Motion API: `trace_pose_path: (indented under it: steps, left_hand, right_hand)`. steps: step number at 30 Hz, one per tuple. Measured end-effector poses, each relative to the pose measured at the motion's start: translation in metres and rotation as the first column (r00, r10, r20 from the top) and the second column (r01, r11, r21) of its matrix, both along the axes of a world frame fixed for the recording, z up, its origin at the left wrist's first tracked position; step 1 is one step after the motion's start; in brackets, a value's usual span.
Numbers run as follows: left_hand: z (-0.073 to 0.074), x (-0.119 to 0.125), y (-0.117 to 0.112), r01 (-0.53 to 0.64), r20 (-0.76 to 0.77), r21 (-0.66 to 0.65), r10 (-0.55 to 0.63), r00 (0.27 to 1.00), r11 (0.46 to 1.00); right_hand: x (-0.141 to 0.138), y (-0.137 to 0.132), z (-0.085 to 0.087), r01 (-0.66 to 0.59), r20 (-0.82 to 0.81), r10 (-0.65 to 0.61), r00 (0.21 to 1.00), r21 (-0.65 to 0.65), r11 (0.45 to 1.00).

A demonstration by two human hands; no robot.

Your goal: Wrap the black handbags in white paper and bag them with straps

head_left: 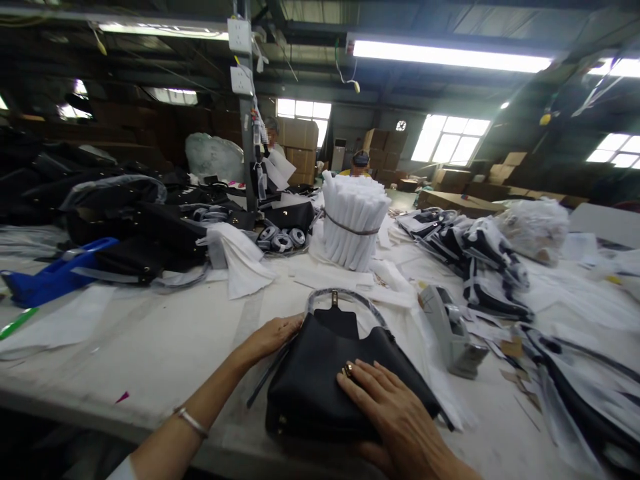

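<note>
A black handbag (320, 380) with gold fittings rests tilted at the table's near edge. Its top handle (367, 303) is wrapped in clear film, and a flap with a gold clasp stands up at the back. My left hand (277, 335) grips the bag's upper left side, its fingertips partly hidden there. Across the front panel, beside a small gold lock, lie the fingers of my right hand (393, 407). That hand's thumb shows low under the bag, so it holds the lower front edge. A narrow dark strap (267, 377) hangs at the left side.
Right of the bag stands a grey tape dispenser (453, 333); a blue one (55, 273) lies far left. A tied bundle of white rolls (355, 220) stands behind. Black bags (150, 233) are heaped left, with wrapped ones (480, 260) right. Two people are at the back.
</note>
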State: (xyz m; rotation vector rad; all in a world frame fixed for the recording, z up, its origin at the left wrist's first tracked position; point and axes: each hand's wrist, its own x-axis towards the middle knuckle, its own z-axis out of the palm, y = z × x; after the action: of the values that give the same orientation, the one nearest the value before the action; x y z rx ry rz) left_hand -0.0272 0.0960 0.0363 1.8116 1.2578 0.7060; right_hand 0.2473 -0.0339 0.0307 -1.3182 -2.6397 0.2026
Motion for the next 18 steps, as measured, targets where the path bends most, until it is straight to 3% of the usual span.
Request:
trace_pose_path:
  steps: [4,9,15,18]
  left_hand:
    - [-0.020,0.023,0.015,0.194,0.259,-0.200,-0.139,0.956,0.961]
    - [-0.027,0.036,0.024,0.251,0.493,-0.287,-0.082,0.866,0.924]
    - [-0.026,0.043,0.028,0.341,0.541,-0.312,-0.129,0.831,0.887]
    - [-0.025,0.044,0.033,0.305,0.492,-0.286,-0.134,0.860,0.908]
  right_hand:
    - [0.002,0.001,0.000,-0.008,0.038,0.007,0.999,0.026,1.000]
    - [0.003,0.003,-0.002,0.001,0.054,-0.006,0.999,0.077,0.997]
    - [0.004,0.006,-0.007,0.001,0.072,-0.004,0.997,0.046,0.999]
    - [0.002,0.007,-0.004,0.036,0.077,-0.034,0.996,-0.026,0.999]
